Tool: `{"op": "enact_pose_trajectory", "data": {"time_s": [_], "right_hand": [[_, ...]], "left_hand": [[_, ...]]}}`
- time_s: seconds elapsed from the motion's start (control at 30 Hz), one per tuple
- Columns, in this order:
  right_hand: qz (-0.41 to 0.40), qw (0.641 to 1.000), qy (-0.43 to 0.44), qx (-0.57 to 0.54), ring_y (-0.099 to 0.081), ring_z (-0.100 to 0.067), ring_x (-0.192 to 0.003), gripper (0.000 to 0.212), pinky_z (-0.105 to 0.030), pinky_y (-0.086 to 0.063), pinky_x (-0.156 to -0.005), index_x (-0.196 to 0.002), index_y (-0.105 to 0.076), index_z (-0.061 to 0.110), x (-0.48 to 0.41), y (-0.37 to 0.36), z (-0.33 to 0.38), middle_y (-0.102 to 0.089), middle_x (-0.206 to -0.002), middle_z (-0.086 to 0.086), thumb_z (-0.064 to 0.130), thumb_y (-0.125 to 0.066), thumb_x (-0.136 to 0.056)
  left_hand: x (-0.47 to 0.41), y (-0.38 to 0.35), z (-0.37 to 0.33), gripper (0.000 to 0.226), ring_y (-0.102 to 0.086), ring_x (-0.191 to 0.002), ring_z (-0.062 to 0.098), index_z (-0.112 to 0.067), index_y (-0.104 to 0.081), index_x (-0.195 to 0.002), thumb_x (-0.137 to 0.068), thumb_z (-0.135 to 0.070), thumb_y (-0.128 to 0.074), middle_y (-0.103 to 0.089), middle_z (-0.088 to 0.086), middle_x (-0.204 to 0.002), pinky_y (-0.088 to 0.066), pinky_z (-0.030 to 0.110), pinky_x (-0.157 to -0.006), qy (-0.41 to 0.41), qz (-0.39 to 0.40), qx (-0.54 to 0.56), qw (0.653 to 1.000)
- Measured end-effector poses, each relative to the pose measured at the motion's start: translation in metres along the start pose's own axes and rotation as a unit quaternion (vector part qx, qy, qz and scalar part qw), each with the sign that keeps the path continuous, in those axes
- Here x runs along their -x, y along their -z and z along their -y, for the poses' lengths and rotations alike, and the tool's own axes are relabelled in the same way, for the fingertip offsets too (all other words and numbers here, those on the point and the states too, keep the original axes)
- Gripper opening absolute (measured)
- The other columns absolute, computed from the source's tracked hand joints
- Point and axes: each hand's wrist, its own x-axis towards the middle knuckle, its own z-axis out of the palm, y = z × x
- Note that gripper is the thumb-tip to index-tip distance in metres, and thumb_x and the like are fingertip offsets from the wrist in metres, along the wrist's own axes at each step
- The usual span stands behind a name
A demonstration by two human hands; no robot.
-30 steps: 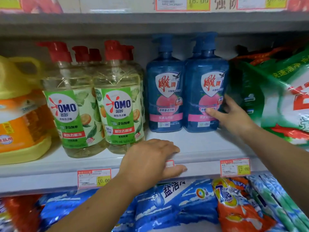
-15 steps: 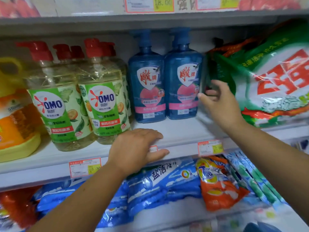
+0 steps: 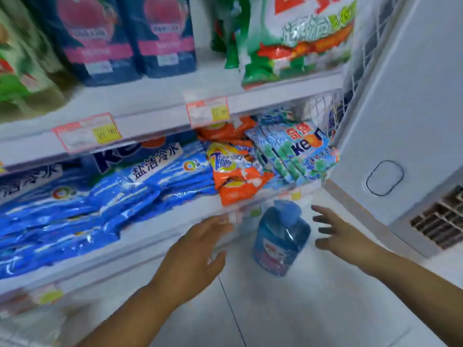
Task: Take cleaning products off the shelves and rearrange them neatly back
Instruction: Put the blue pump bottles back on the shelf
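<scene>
1. White tiled floor (image 3: 300, 309) lies at the foot of white shop shelving; the view is blurred.
2. A white cabinet (image 3: 400, 108) with a vent grille (image 3: 441, 221) stands to the right.
3. The upper shelf (image 3: 155, 96) carries two dark blue bottles (image 3: 100, 38) and a green-and-white detergent bag (image 3: 300, 38).
4. The lower shelf (image 3: 125, 246) holds blue detergent bags (image 3: 100, 204) and an orange Tide bag (image 3: 235, 176).
5. A translucent blue pump bottle (image 3: 280, 239) with a pink-and-white label sits upright on the floor, just in front of the lower shelf.
6. The left hand (image 3: 195, 256) and right hand (image 3: 343, 236) flank the bottle, fingers spread and released, grasping nothing.
</scene>
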Motion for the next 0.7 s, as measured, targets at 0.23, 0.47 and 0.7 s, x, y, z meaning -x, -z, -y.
{"op": "enact_pose_trajectory", "data": {"time_s": [0.23, 0.47, 0.7], "right_hand": [[-0.054, 0.991, 0.107, 0.066, -0.068, -0.014, -0.098, 0.090, -0.037, -0.060, -0.084, -0.123, -0.056, 0.027, -0.022, -0.057, -0.007, -0.068, -0.112, 0.005, 0.054, -0.089, -0.043], [-0.062, 0.981, 0.066, 0.170, -0.066, -0.014, -0.094, 0.092, -0.035, -0.060, -0.073, -0.125, -0.051, 0.036, -0.011, -0.058, 0.013, -0.064, -0.114, 0.009, 0.064, -0.084, -0.043], [0.059, 0.989, 0.128, 0.037, -0.069, 0.000, -0.076, 0.057, -0.014, -0.054, -0.057, -0.099, -0.060, 0.041, 0.037, -0.045, 0.106, -0.070, -0.089, 0.023, 0.016, -0.092, -0.060]], "left_hand": [[0.008, -0.017, -0.012, 0.055, -0.035, -0.137, 0.000, -0.042, -0.036, -0.147, -0.095, -0.043, -0.054, -0.030, -0.022, -0.154, -0.027, 0.009, -0.103, 0.059, 0.094, 0.014, 0.994], [0.023, -0.006, -0.011, 0.073, -0.039, -0.136, 0.004, -0.040, -0.027, -0.151, -0.089, -0.045, -0.066, -0.028, -0.018, -0.156, -0.040, 0.031, -0.112, 0.172, 0.129, 0.092, 0.972], [0.018, 0.016, -0.018, 0.110, -0.038, -0.132, -0.008, -0.057, -0.015, -0.145, -0.062, -0.055, -0.087, -0.031, -0.033, -0.149, -0.044, 0.019, -0.102, 0.198, 0.194, 0.228, 0.934]]}}
